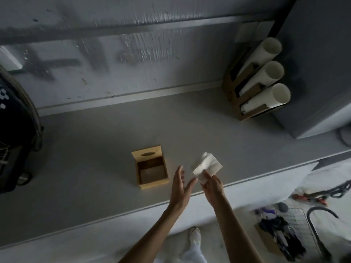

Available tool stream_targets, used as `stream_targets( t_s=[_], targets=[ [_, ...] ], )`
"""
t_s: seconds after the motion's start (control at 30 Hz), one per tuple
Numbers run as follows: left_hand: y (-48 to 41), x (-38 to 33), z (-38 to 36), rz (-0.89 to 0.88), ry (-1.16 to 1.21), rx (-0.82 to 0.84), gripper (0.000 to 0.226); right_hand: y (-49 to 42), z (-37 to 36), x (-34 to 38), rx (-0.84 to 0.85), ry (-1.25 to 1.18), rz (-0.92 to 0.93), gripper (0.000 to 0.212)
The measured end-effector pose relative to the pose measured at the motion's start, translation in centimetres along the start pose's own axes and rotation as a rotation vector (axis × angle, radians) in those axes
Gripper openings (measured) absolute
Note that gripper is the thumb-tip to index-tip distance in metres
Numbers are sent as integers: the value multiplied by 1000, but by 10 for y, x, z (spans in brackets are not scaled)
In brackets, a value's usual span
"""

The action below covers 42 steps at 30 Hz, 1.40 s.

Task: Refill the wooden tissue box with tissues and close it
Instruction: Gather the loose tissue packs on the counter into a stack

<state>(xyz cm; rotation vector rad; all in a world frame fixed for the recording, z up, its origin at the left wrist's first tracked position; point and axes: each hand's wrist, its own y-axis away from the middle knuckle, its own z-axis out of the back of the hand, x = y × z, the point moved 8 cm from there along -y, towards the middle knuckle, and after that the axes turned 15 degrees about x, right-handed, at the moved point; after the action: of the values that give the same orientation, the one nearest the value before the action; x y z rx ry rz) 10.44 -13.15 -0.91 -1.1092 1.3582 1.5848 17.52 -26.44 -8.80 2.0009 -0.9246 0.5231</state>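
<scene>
A small wooden tissue box (152,172) stands open on the grey counter (95,168), its lid (147,153) tipped back with an oval slot in it; the inside looks empty. Just right of the box, my right hand (211,185) holds a stack of white tissues (208,166) above the counter. My left hand (180,184) is between the box and the tissues, palm turned toward the stack, fingers spread and holding nothing.
A wooden holder with three stacks of white paper cups (264,80) stands at the back right beside a grey appliance (322,73). A dark bag (15,130) sits at the left edge. Below the counter on the right lies a wire basket (296,224) with clutter.
</scene>
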Motion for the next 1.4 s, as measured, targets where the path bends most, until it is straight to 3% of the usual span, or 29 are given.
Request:
stream_targets(
  t_s=[0.1,0.2,0.37,0.53,0.8,1.03,1.1,1.2,1.27,1.4],
  targets=[
    [-29,2,-28,104,383,86,91,3,-8,11,184,-149,-18,39],
    [-53,0,-40,52,448,109,89,-5,-8,17,266,-130,-65,45],
    [-81,2,-31,-50,82,-57,31,-30,21,25,334,114,-80,43],
    [-101,0,-34,-142,-352,-60,14,-58,42,72,348,542,119,44],
    [-124,10,-33,-136,-556,-58,15,-92,40,98,251,1087,202,28],
    [-124,39,-35,-51,-505,-108,39,-91,47,76,218,1183,186,30],
    [-124,39,-36,-68,-522,-111,36,-87,41,75,236,1203,215,36],
    [-122,34,-35,-107,-569,-138,19,-82,37,79,195,1230,244,26],
    [-117,28,-36,-158,-572,-152,19,-77,35,84,183,1229,279,22],
    [-112,40,-39,-131,-510,-120,39,-72,37,74,245,1216,260,40]
  ],
)
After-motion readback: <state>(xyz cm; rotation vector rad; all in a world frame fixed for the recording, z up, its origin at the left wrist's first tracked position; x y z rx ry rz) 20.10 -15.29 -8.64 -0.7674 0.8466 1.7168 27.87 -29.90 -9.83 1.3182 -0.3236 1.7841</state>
